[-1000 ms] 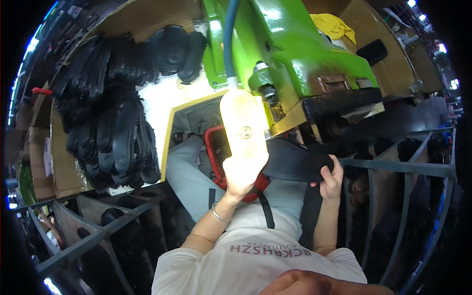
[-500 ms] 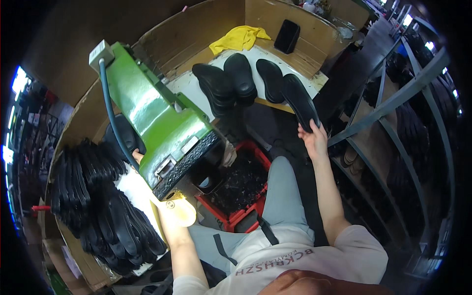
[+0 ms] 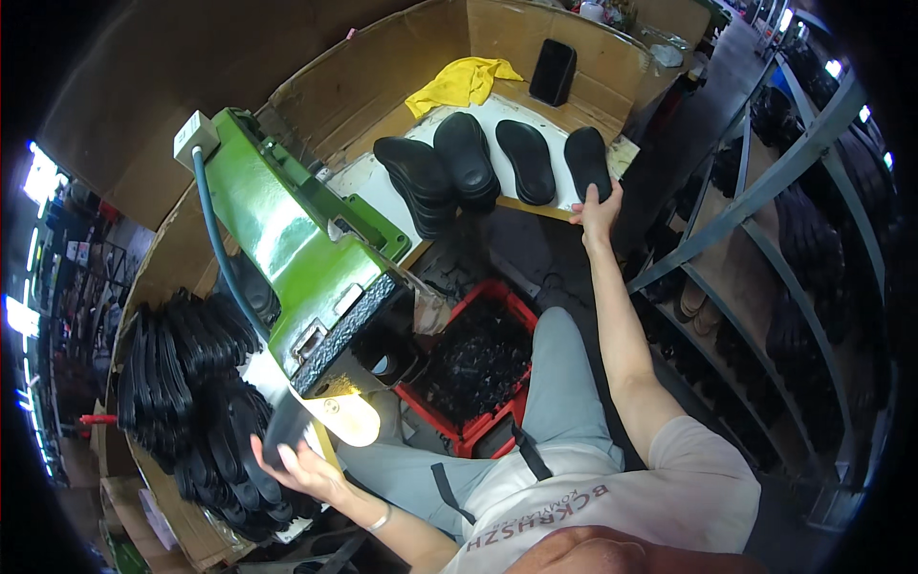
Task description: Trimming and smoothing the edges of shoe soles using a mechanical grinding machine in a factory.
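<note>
My left hand [image 3: 304, 472], just left of the green machine's front, is closed on one end of a black shoe sole [image 3: 284, 428], which is smeared by motion. My right hand [image 3: 600, 212] reaches to the right end of the white tabletop [image 3: 497, 112]. Its fingers grip the near end of another black shoe sole [image 3: 585, 158] that lies there. Beside that one, to the left, rest a separate sole [image 3: 526, 161] and two stacks of soles, a middle stack [image 3: 466, 158] and a left stack [image 3: 417, 182].
The green machine [image 3: 287, 239] stands between my arms, its lamp lit. Rows of soles [image 3: 182, 383] crowd the left side. Below the machine sits a red crate [image 3: 459, 440] of black scraps. A yellow cloth [image 3: 464, 84] lies at the back; a metal rack [image 3: 746, 225] stands right.
My right hand has moved away from me and laid its sole at the end of the row. My left hand has come back from behind the machine with a sole.
</note>
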`<action>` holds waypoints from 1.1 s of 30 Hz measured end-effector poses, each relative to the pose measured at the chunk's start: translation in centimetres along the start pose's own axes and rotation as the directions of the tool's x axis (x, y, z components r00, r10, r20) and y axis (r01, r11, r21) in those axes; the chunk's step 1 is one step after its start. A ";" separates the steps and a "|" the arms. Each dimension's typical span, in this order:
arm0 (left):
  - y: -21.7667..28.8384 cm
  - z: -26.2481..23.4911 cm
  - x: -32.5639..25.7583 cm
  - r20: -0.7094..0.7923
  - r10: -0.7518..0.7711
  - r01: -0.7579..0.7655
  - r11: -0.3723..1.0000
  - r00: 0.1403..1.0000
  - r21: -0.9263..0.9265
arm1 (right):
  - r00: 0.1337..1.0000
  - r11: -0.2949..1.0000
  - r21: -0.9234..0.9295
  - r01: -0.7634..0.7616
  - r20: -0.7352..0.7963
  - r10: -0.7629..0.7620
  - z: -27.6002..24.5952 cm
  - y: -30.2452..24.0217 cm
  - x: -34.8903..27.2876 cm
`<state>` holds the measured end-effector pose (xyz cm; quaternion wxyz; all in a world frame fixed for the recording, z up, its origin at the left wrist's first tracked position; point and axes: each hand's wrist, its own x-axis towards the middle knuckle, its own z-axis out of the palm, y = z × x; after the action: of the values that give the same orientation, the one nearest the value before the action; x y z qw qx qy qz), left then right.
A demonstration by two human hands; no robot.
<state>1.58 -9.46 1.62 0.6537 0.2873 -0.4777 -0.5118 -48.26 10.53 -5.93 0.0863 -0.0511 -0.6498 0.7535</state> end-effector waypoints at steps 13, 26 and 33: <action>-2.0 2.6 -11.1 0.248 -0.710 0.729 0.522 0.659 -0.443 | 0.988 0.689 -0.714 0.125 0.154 -0.020 0.8 -1.5 -2.5; -1.6 11.7 -10.9 0.419 -0.517 0.462 0.856 0.747 0.233 | 0.028 0.783 -0.452 -0.428 0.859 0.511 -13.0 -2.6 -28.0; -4.2 10.6 -10.2 0.518 -0.206 -0.097 0.861 0.830 0.498 | 0.108 0.623 -0.338 -0.706 0.817 0.566 -14.5 -3.5 -30.6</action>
<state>-10.07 0.06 -1.39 0.3728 0.3012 -0.7544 -0.4486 -15.35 19.08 -5.78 -0.5881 0.0751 -0.4525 0.6661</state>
